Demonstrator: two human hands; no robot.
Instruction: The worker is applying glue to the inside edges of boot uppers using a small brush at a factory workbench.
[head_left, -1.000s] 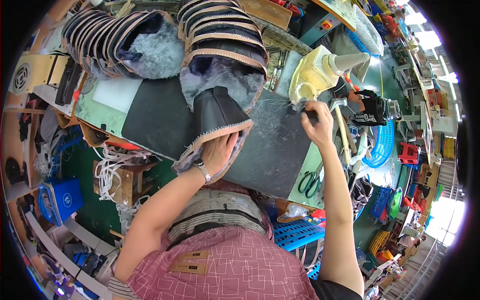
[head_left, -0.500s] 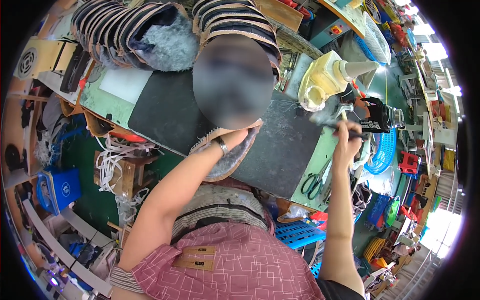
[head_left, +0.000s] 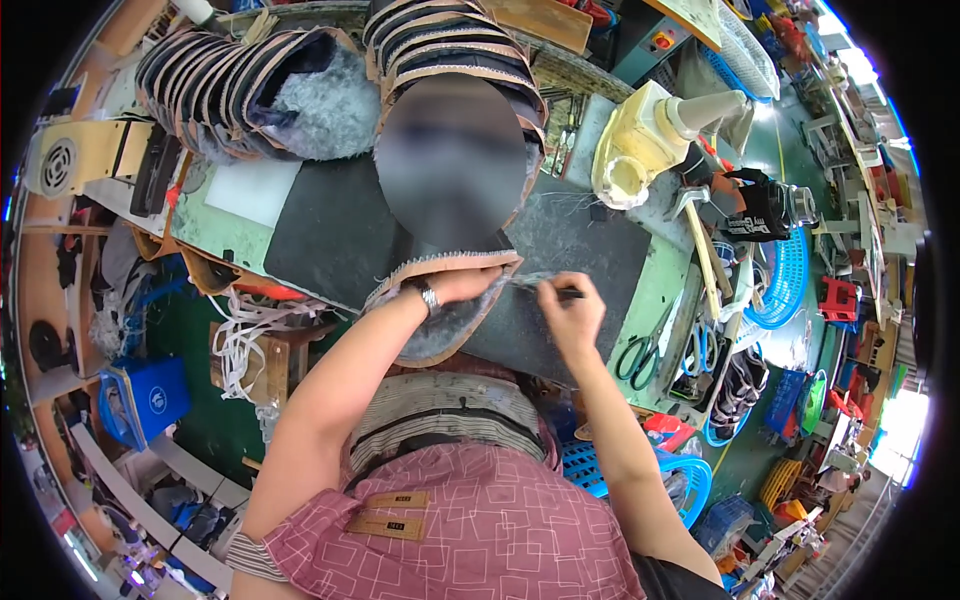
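Observation:
My left hand (head_left: 468,286) is tucked into a fur-lined shoe upper (head_left: 445,335), gripping it near its pointed end. The upper has grey fur inside and a tan, stitched edge, and it rests at the front of the black mat (head_left: 325,235). Just right of that pointed end, my right hand (head_left: 573,312) is closed around a slim tool (head_left: 570,294) with a dark handle. A thin pale end of the tool reaches toward the upper's tip; its exact kind is not clear. Behind the upper, a blurred round patch covers part of the bench.
Two rows of stacked fur-lined uppers (head_left: 325,110) stand at the back. A yellowed pot with a cone (head_left: 640,140) is at the back right. A hammer (head_left: 708,250), green-handled scissors (head_left: 640,360) and blue-handled scissors (head_left: 700,348) lie right. A blue basket (head_left: 690,480) is below the bench.
My right hand has moved left with the dark-handled tool, from beside the hammer to the upper's pointed end. My left hand still holds the upper, its stitched edge now turned more into view.

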